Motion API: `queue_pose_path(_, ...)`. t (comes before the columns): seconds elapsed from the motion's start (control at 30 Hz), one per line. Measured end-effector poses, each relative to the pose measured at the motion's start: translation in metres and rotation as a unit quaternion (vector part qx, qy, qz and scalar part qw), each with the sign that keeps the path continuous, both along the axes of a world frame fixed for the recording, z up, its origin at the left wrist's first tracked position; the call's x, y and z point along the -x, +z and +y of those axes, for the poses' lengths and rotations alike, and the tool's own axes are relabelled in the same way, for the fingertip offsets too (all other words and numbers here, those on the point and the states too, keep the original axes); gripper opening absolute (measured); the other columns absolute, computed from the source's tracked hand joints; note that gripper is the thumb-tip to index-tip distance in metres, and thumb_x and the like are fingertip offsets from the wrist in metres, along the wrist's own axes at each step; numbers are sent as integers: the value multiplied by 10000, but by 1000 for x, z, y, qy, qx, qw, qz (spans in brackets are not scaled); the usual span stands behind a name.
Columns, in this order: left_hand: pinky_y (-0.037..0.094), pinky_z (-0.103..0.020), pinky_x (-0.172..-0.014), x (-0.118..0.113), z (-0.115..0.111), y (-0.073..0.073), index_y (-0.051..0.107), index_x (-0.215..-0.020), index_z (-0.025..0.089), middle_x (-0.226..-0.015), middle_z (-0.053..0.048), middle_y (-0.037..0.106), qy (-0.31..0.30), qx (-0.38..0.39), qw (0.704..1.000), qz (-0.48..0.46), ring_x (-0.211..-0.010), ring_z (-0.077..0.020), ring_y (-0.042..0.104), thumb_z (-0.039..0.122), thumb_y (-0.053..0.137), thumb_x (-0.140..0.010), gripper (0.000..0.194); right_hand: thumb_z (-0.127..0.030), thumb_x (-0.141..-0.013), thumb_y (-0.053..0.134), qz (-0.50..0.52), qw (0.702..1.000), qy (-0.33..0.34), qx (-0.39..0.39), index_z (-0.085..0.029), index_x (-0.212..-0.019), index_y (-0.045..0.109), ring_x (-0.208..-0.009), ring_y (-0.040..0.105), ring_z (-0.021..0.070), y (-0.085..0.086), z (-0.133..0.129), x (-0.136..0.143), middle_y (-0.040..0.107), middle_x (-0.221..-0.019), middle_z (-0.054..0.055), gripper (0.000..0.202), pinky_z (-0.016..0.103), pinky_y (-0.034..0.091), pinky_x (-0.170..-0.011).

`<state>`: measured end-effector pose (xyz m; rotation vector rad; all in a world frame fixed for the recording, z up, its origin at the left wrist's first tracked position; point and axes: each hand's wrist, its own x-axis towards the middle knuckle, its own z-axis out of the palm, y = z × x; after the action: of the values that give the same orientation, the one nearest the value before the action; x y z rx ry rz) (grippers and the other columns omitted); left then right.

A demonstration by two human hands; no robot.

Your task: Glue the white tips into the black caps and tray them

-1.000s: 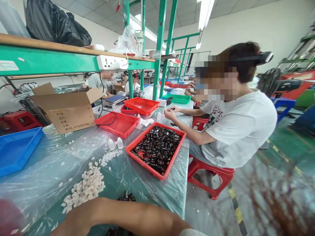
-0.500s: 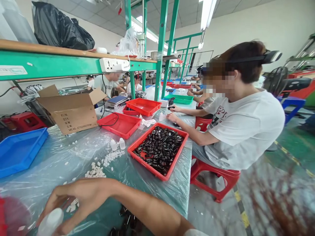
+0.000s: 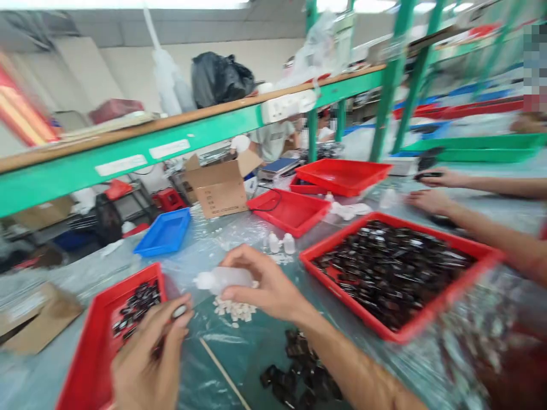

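Note:
My right hand (image 3: 269, 285) is wrapped round a translucent white squeeze bottle (image 3: 226, 279), tilted onto its side with its nozzle toward my left hand. My left hand (image 3: 149, 353) pinches a small dark glossy piece (image 3: 179, 311) with a pale oval end. The nozzle is near this piece but apart from it. Below the bottle lies a pile of small white pieces (image 3: 235, 309). Loose dark glossy pieces (image 3: 294, 370) lie on the plastic-covered table by my right forearm. Beside my left hand, a red tray (image 3: 88, 341) holds more dark pieces, partly hidden by the hand.
A large red tray (image 3: 399, 336) full of dark pieces stands at right. Two small bottles (image 3: 282, 243), a red tray (image 3: 294, 228), a blue tray (image 3: 164, 233) and a cardboard box (image 3: 220, 193) stand farther back. A thin stick (image 3: 222, 370) lies in front. A co-worker's hands (image 3: 431, 193) are at right.
The view has swung left. My right hand has brought the bottle up from the lower left and tilted it over. My left hand with the dark piece has come into view.

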<state>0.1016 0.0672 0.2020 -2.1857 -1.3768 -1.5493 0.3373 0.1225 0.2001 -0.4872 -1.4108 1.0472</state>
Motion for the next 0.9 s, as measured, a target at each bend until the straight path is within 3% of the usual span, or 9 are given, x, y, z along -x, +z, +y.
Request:
queue_pose_path(0.03, 708, -279, -829, 0, -1, 2, 827, -1138, 404, -1064, 58, 888, 25, 50, 998, 8, -869, -204, 846, 428, 696, -1009, 186, -422, -728, 982, -19, 1000, -21, -1, -277, -933, 747, -772, 672, 145, 4, -5, -4, 746, -872, -39, 344, 267, 509, -665)
queue_pose_path(0.13, 700, -264, -661, -1, -4, 7, 862, -1094, 354, -1013, 17, 901, 12, 92, 996, 11, -670, -184, 816, 416, 702, -994, 199, -430, -825, 921, -57, 997, -32, -33, -260, -1029, 770, -748, 676, 152, 7, -11, -10, 774, -922, -10, 306, 250, 518, -639)
queue_pose_path(0.23, 689, -257, -621, -6, -9, 10, 860, -1157, 352, -1074, 0, 894, 8, 96, 995, -1, -574, -148, 757, 364, 670, -1020, 235, -388, -868, 901, -79, 990, -46, -103, -308, -1103, 791, -866, 748, 184, 3, -13, -10, 805, -1028, 6, 272, 259, 570, -711)
queue_pose_path(0.33, 714, -285, -695, -14, -13, 9, 858, -1173, 383, -1073, 16, 889, -5, 87, 996, -6, -543, -140, 725, 340, 669, -1023, 245, -352, -881, 904, -109, 978, -73, -163, -380, -1199, 791, -999, 772, 210, 0, -15, -11, 801, -1106, 11, 339, 270, 600, -765)
queue_pose_path(0.47, 711, -296, -828, -26, -16, 6, 849, -1178, 394, -1073, 24, 872, 8, 92, 994, -58, -702, -159, 779, 319, 663, -1032, 248, -388, -919, 868, -128, 972, -94, -173, -403, -1241, 778, -1017, 768, 215, 1, -16, -13, 791, -1120, 22, 335, 272, 603, -736)
queue_pose_path(0.6, 682, -226, -826, -30, -17, 7, 848, -1160, 384, -1043, 33, 870, -26, 85, 994, -64, -910, -168, 827, 278, 703, -1014, 231, -444, -948, 831, -125, 970, -117, -175, -382, -1195, 795, -969, 775, 206, 4, -20, -13, 799, -1085, 21, 258, 253, 587, -688)
queue_pose_path(0.8, 659, -191, -799, -25, -17, 9, 829, -1180, 364, -1068, 15, 853, -46, 64, 997, -20, -951, -154, 830, 231, 685, -1028, 248, -446, -805, 955, -112, 970, -171, -129, -311, -1083, 754, -876, 799, 200, 11, -33, -11, 815, -1010, 7, 369, 226, 630, -663)
queue_pose_path(0.9, 664, -217, -769, -24, -18, 8, 823, -1175, 354, -1075, -7, 834, -41, 67, 997, -10, -939, -170, 824, 244, 646, -1049, 244, -443, -783, 971, -98, 963, -186, -166, -318, -998, 741, -860, 812, 205, 19, -41, -8, 826, -971, -1, 339, 229, 655, -687)
